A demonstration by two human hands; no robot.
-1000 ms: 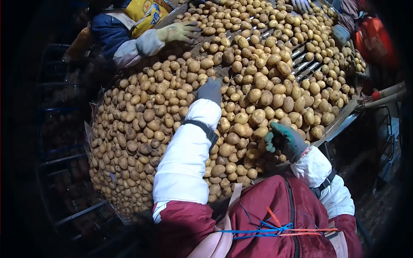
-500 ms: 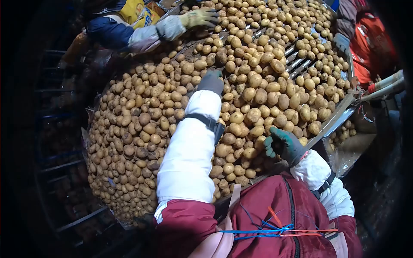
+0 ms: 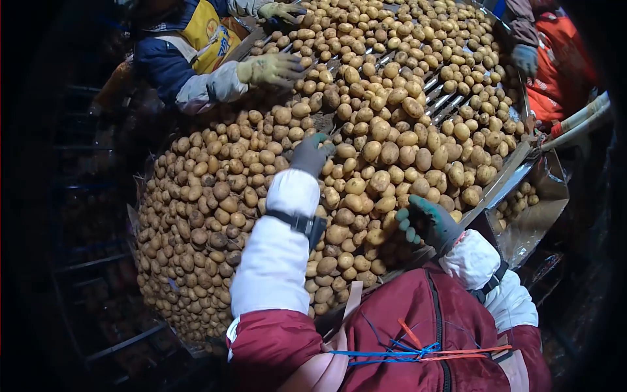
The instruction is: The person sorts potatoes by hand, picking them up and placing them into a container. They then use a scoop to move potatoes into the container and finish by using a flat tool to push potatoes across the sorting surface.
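A wide heap of potatoes (image 3: 225, 189) spreads in front of me. My left hand (image 3: 309, 155), in a grey-green glove, rests on the middle of the heap. Its fingers are bent loosely over the potatoes, tips partly hidden, with no potato visibly held. My right hand (image 3: 432, 225), in a green and grey glove, is at the heap's near right edge. Its fingers curl inward, apart from the thumb, and nothing shows between them. Potatoes lie just beyond its fingertips.
Metal bars (image 3: 444, 101) show between the potatoes at the upper right. A co-worker's yellow-gloved hand (image 3: 271, 70) reaches in from the upper left; another's blue-gloved hand (image 3: 524, 60) is at the right edge. A board (image 3: 499, 183) borders the heap, with a plastic-lined box (image 3: 532, 215) outside it.
My left hand has drawn back toward me and slightly left over the potatoes. My right hand has barely moved. The co-worker's yellow-gloved hand has moved down and left, and their second hand now shows.
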